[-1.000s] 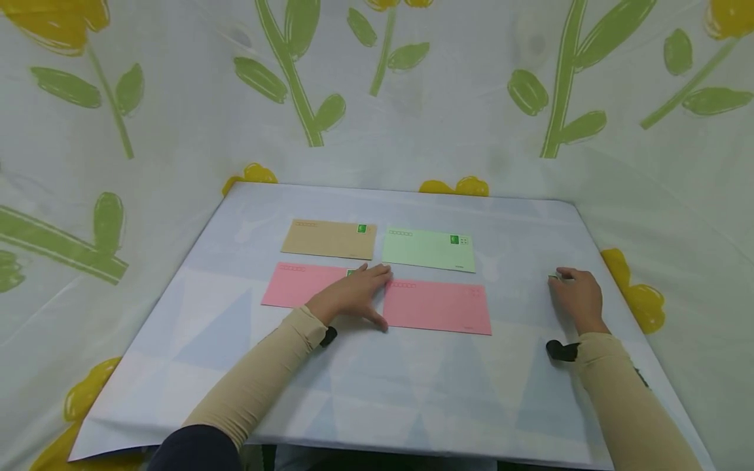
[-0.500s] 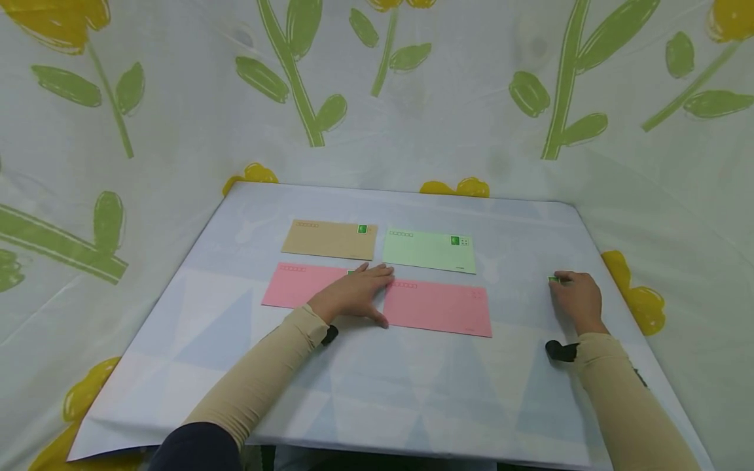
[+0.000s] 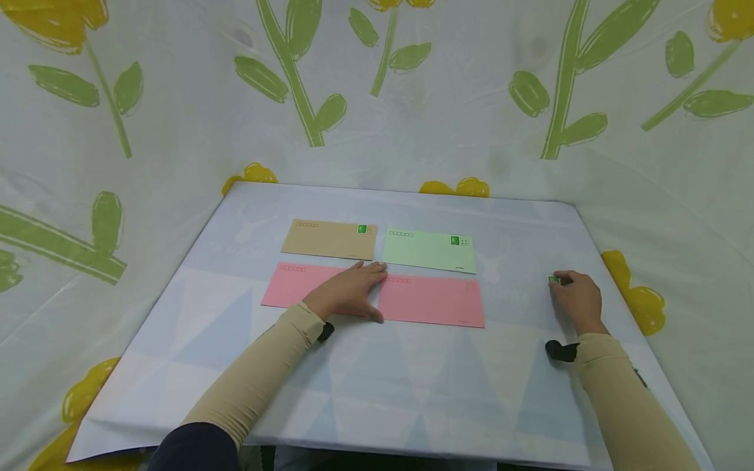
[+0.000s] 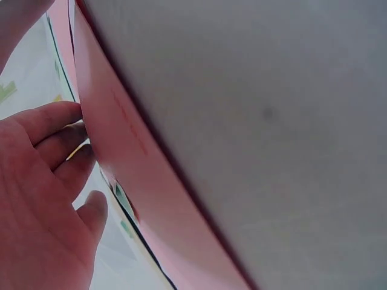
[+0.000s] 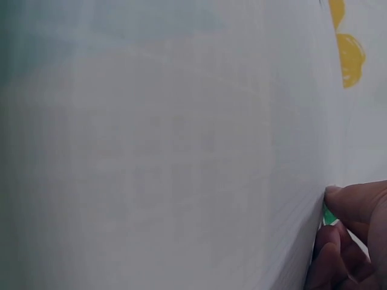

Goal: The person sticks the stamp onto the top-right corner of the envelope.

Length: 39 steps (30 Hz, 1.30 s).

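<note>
My left hand [image 3: 349, 290] is spread low over the table, thumb and fingertips at the left edge of the right pink envelope [image 3: 432, 301]. It also covers the right part of the left pink envelope [image 3: 300, 282], whose stamp corner is hidden in the head view. In the left wrist view the fingers [image 4: 66, 136] reach a pink envelope's edge [image 4: 115, 115]. Over at the table's right side, my right hand [image 3: 577, 299] pinches a small green postage stamp [image 3: 554, 279] between thumb and fingertips, close to the tabletop. The right wrist view shows a sliver of that stamp [image 5: 329, 215].
Behind the pink pair lie a brown envelope [image 3: 330, 239] and a light green envelope [image 3: 429, 250], each with a green stamp at its upper right. A pale cloth with blue triangles covers the table [image 3: 412, 392]. Flower-print curtain [image 3: 436, 124] surrounds it.
The left hand and the right pink envelope have shifted slightly left and away from me. The right hand stays nearly in place, and more of its stamp shows than a second ago.
</note>
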Motion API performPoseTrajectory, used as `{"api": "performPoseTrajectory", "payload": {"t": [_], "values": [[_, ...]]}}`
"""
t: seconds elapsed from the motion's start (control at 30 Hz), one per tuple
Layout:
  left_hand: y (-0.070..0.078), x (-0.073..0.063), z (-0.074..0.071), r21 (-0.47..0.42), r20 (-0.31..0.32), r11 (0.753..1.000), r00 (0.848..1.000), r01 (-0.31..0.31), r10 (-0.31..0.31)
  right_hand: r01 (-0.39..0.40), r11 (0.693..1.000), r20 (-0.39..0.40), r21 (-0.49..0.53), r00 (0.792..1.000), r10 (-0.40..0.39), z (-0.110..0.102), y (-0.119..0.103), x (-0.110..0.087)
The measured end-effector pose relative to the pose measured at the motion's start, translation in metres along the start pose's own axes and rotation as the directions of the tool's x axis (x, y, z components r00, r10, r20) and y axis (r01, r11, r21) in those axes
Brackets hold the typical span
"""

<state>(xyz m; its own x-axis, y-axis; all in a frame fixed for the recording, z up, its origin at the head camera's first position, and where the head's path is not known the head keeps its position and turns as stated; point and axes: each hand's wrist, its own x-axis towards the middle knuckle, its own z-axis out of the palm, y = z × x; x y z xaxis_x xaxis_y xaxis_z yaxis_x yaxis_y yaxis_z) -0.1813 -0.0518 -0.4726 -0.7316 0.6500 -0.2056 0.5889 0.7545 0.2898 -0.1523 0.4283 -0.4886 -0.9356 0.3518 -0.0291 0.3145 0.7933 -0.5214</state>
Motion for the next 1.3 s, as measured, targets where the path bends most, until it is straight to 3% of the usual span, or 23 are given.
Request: {"api": "performPoseTrajectory", "payload": {"t": [0.27, 0.57, 1.03, 1.3], "values": [[-0.002, 0.002, -0.002, -0.016, 0.022, 1.0, 1.0, 0.014, -0.014, -0.036, 0.999, 0.013, 0.018, 0.999, 0.036, 0.001, 0.0, -0.001], [-0.001, 0.003, -0.003, -0.037, 0.018, 0.999, 1.0, 0.006, -0.005, -0.013, 0.999, -0.001, 0.03, 1.0, 0.013, 0.003, 0.002, -0.001], [-0.002, 0.005, -0.001, -0.073, 0.023, 0.997, 0.999, 0.03, -0.028, -0.044, 0.996, -0.023, 0.082, 0.999, 0.047, 0.003, -0.005, -0.005], [-0.004, 0.008, 0.0, -0.068, 0.017, 0.997, 1.0, 0.022, -0.021, -0.002, 0.989, 0.0, 0.15, 1.0, 0.002, 0.005, -0.014, -0.007]]}}
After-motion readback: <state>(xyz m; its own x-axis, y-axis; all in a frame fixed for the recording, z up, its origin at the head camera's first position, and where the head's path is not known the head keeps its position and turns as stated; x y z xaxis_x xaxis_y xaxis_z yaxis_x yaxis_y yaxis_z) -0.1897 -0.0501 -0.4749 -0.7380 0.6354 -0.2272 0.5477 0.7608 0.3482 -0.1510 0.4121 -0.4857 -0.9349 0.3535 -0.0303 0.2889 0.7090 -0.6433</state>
